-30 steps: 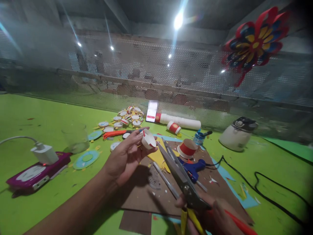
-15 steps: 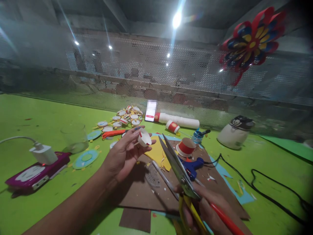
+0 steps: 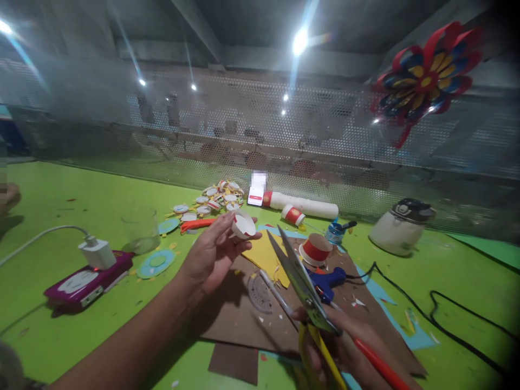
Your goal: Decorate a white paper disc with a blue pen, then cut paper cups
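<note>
My left hand point(image 3: 211, 252) is closed around a short cut-down paper cup point(image 3: 244, 225), white with a little red on its side, its hollow facing up and toward me. In my right hand point(image 3: 345, 346) is a pair of scissors point(image 3: 303, 281), blades slightly apart and pointing up and away. Their yellow grip shows below; a red handle sticks out under the same hand, and I cannot tell whether it belongs to the scissors. The blades are apart from the cup. Beneath lie a brown board point(image 3: 244, 325), a clear protractor point(image 3: 260, 294) and yellow paper point(image 3: 262, 252).
A blue glue gun point(image 3: 327, 283) and a red-and-white cup point(image 3: 316, 249) sit right of the scissors. Behind are stacked cups point(image 3: 303, 205), a phone point(image 3: 255, 189) and paper turtles point(image 3: 221, 197). Leftward stand a glass point(image 3: 140, 230) and a purple power strip point(image 3: 89, 281). Another person's hand point(image 3: 10, 196) is far left.
The view has swung a little left and up, and another person's hand has come in at the left edge. The cut cup is tilted slightly differently; both hands keep their holds.
</note>
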`<state>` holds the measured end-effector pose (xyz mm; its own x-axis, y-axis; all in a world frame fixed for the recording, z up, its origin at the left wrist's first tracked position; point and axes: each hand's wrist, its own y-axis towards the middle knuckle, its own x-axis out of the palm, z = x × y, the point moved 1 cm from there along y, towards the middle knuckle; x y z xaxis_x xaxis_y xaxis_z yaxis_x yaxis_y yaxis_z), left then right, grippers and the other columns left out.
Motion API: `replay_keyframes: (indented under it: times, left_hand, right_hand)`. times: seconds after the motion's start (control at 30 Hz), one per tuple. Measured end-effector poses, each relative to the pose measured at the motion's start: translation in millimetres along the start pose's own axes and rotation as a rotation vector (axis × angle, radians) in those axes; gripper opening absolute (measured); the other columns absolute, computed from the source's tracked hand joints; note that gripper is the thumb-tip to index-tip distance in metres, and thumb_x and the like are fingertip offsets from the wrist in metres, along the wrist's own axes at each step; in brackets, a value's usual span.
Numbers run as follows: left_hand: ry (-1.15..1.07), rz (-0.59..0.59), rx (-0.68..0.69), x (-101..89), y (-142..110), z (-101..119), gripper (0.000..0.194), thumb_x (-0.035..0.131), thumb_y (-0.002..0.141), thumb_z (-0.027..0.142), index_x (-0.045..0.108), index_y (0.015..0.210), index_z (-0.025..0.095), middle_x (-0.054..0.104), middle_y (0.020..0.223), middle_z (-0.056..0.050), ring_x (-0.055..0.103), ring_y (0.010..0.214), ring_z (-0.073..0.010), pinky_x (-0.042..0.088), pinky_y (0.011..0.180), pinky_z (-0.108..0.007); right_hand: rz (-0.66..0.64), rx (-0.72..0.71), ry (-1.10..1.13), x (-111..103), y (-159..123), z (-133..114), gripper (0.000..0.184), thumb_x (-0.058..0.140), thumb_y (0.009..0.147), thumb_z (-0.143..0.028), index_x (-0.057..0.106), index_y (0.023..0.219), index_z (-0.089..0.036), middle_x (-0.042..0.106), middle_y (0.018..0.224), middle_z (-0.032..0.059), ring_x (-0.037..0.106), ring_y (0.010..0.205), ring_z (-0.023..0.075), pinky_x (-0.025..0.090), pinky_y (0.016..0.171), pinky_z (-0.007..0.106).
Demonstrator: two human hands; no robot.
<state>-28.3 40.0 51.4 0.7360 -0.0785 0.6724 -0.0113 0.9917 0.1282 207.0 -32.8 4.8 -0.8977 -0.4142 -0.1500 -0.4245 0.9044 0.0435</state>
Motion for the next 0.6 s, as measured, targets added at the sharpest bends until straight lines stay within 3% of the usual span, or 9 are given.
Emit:
replay_keyframes:
  times: [0.17,0.4,0.6]
  left_hand:
    - [0.054,-0.045,-0.054,2.6,-3,-7,0.020,0.057,0.092,0.027,0.064,0.105,0.014,0.072,0.097,-0.012,0.070,0.076,-0.0172,0.053,0.057,-0.022]
    - [0.106,-0.077,-0.106,5.2,-8,-8,0.025,0.061,0.090,0.023,0.067,0.113,0.019,0.070,0.098,-0.008,0.066,0.074,-0.0128,0.054,0.060,-0.021]
    - [0.071,-0.099,-0.056,3.9,-5,-1,0.030,0.058,0.090,0.023,0.065,0.119,0.019,0.069,0.103,-0.010,0.065,0.085,-0.0162,0.055,0.065,-0.023]
  right_hand:
    - [0.110,0.006,0.140,1,5,-5,0.050,0.050,0.089,-0.063,0.063,0.107,-0.018,0.060,0.065,0.0007,0.053,0.056,0.0135,0.043,0.058,0.027]
    - [-0.021,0.138,0.450,9,4,-6,0.060,0.042,0.089,-0.070,0.060,0.109,-0.016,0.061,0.063,0.0005,0.054,0.054,0.0119,0.042,0.054,0.024]
    - [-0.097,0.135,0.439,16,-2,-10,0.060,0.044,0.089,-0.069,0.062,0.108,-0.016,0.060,0.064,0.0007,0.052,0.055,0.0116,0.044,0.061,0.027]
